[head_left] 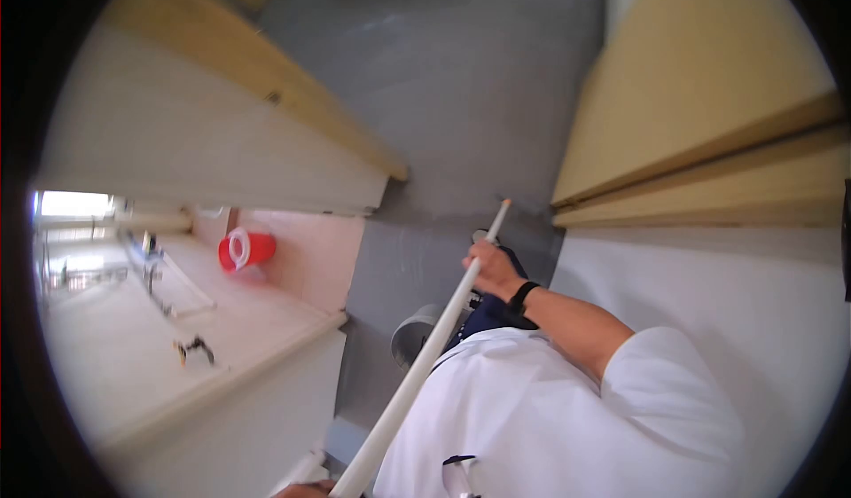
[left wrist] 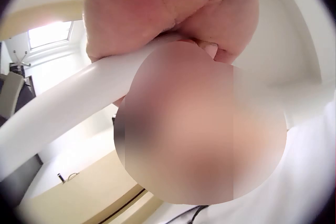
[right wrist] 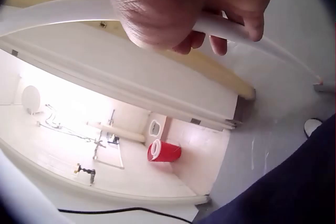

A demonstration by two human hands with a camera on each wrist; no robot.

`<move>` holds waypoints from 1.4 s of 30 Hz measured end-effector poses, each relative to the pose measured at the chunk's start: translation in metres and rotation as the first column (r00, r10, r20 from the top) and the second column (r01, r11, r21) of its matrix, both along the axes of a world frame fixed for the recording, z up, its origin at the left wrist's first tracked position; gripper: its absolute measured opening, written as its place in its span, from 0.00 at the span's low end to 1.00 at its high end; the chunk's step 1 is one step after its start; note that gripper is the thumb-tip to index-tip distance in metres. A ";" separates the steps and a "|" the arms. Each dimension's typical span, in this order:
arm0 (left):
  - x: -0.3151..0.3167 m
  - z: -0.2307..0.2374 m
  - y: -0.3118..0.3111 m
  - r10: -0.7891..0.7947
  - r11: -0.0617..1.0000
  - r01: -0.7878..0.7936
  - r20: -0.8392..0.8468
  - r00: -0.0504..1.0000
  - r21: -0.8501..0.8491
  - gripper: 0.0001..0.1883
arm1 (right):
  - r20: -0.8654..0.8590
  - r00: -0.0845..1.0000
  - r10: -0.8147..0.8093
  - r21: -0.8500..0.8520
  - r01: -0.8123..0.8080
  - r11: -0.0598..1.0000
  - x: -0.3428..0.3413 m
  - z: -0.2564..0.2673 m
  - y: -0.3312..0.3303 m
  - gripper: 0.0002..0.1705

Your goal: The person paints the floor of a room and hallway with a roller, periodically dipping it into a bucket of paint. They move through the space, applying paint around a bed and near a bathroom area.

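A long white pole (head_left: 425,356) runs slantwise across the person's front, its orange-tipped end pointing toward the grey floor. Around its farther part the right hand (head_left: 492,267) curls its fingers, a black band on that wrist. In the right wrist view the same hand (right wrist: 184,8) wraps the pole (right wrist: 68,11), fingertips showing below it. The left hand (head_left: 306,491) grips the pole near its other end, mostly cut off by the head view's lower edge. In the left wrist view this hand (left wrist: 173,8) closes over the pole (left wrist: 68,106); a blurred patch hides part of the scene.
On the left, a doorway opens onto a light-floored washroom with a red bucket (head_left: 257,248) and wall fittings (head_left: 193,350). A door (head_left: 257,108) stands beside it. At right is a wooden door (head_left: 700,81). A grey bucket (head_left: 412,334) stands beside the person on the floor (head_left: 461,99).
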State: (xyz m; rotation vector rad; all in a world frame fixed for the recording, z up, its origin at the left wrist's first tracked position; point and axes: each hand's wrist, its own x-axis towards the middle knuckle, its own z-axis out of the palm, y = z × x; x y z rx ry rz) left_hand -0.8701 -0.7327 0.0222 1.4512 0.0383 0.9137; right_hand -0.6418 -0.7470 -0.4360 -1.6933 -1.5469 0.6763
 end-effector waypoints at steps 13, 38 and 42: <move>-0.091 -0.012 -0.041 0.367 0.929 -0.371 0.153 0.918 -0.003 0.21 | 0.093 0.874 0.476 -0.193 -0.454 0.870 -0.031 0.048 0.037 0.12; -0.234 -0.034 -0.041 0.946 0.146 -0.978 -0.267 0.183 -0.150 0.24 | 0.010 0.728 0.686 0.066 -0.685 0.726 -0.306 0.086 0.123 0.15; -0.319 -0.094 -0.059 0.933 0.148 -0.974 -0.303 0.196 -0.172 0.22 | -0.055 0.922 0.384 0.123 -0.375 0.919 -0.323 0.076 0.147 0.18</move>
